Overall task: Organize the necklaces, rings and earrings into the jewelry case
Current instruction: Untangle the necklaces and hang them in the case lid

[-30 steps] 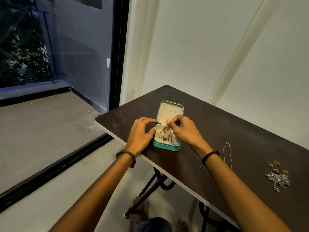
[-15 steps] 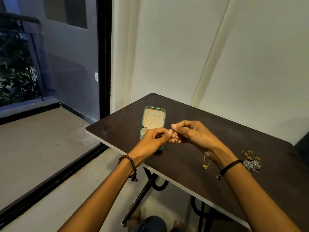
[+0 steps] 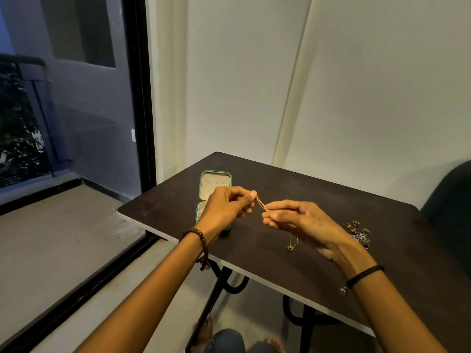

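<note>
A teal jewelry case [image 3: 215,180] stands open on the dark table [image 3: 293,200], its cream lid upright; my left hand hides most of its tray. A thin gold chain [image 3: 260,203] is stretched between my two hands above the table. My left hand [image 3: 225,207] pinches its upper end, my right hand [image 3: 295,220] pinches the lower end. A gold necklace with a small pendant [image 3: 290,247] lies on the table under my right hand. Several gold rings [image 3: 355,225] and a silver tangle of jewelry [image 3: 360,238] lie at the right.
A dark chair back [image 3: 448,200] stands at the table's far right. A white wall runs behind the table, and a glass door with a black frame [image 3: 139,98] is on the left. My feet show under the table.
Both hands have lifted out of the case and moved right and up. They came together on a small gold piece, then drew apart, so the chain is now stretched between them.
</note>
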